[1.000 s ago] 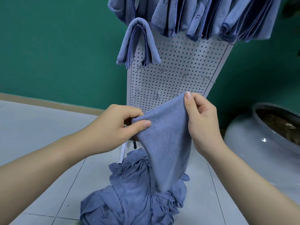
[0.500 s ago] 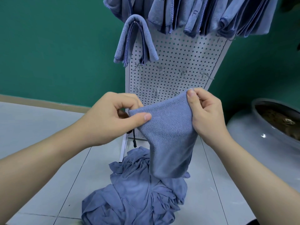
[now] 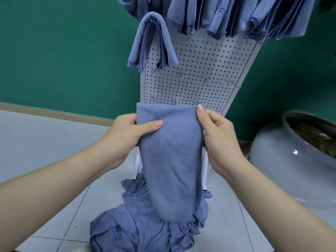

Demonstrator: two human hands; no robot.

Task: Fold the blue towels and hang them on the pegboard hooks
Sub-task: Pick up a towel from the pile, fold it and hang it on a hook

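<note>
Nearest, at 6 o'clock, a heap of crumpled blue towels lies on the tiled floor; how many are in it cannot be told. Above it, at the centre, two hands hold one towel up in front of the pegboard. The left hand, at 9 o'clock of the towel, pinches its upper left edge, thumb across the front and curled fingers behind. The right hand, at 3 o'clock, pinches the upper right corner between thumb and forefinger, the other fingers curled behind. The towel is folded into a narrow, smooth strip with a straight top edge, and its rounded lower end hangs to the heap.

At 3 o'clock on the floor stands one big grey pot.

Farther off, the white pegboard leans toward 1 o'clock before a green wall. Two rows of bare hooks show, four in each. At 11 o'clock one folded towel is draped over a hook. At 12 o'clock a row of hung towels crowds the top; their number is unclear.
</note>
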